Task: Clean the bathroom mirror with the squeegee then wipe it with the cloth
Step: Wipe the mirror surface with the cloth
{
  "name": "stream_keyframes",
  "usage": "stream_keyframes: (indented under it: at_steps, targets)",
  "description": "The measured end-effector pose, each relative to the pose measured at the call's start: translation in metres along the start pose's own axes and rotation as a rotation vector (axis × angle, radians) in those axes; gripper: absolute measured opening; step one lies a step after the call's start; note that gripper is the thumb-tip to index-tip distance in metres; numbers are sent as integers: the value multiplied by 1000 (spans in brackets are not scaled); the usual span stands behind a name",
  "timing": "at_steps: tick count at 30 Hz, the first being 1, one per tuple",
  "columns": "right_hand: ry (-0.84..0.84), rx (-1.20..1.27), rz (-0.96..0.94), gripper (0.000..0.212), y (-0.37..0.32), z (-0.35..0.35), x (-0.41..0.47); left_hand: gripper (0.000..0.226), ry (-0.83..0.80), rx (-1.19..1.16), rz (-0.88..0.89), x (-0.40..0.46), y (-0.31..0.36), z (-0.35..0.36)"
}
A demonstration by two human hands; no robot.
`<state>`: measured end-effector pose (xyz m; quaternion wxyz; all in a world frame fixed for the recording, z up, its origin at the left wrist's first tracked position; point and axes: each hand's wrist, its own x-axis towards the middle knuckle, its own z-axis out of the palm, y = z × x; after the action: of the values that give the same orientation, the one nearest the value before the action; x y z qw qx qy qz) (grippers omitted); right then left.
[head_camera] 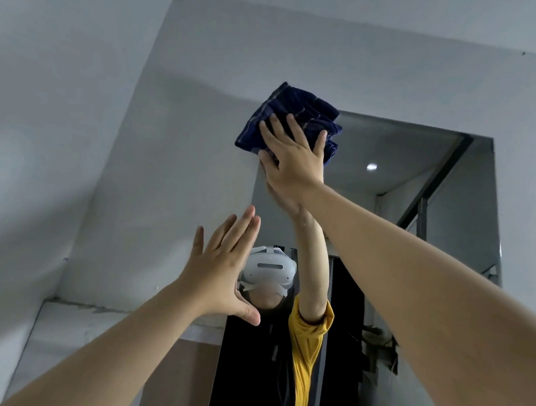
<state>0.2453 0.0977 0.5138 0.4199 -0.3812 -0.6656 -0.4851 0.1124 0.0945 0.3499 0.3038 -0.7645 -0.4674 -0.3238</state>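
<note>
The bathroom mirror (420, 188) hangs on a grey wall, filling the middle and right of the head view. A folded dark blue cloth (279, 115) is pressed flat against the mirror's top left corner by my right hand (295, 154), fingers spread over it. My left hand (221, 269) is raised lower down, fingers straight and together, thumb out, holding nothing, at the mirror's left edge. I cannot tell whether it touches the surface. In the glass I see my own reflection with a white headset and a yellow sleeve. No squeegee is in view.
The grey wall (75, 126) extends to the left and above the mirror, with a ledge (110, 312) at lower left. The mirror reflects a ceiling light (371, 166) and a metal frame (435, 189) behind me.
</note>
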Motion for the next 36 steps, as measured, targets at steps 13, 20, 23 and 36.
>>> stream_keyframes:
  at_steps: [13,20,23,36]
  targets:
    - [-14,-86,179,53,121,-41,-89,150,-30,51,-48,-2,8,-1]
    - [41,-80,419,54,205,-73,-161,149,-62,105,-119,-10,36,-4]
    - [34,-88,494,53,218,-78,-190,148,-80,150,-144,-14,43,-2]
    - [223,140,877,48,89,-34,-174,136,-96,217,-78,-13,19,-16]
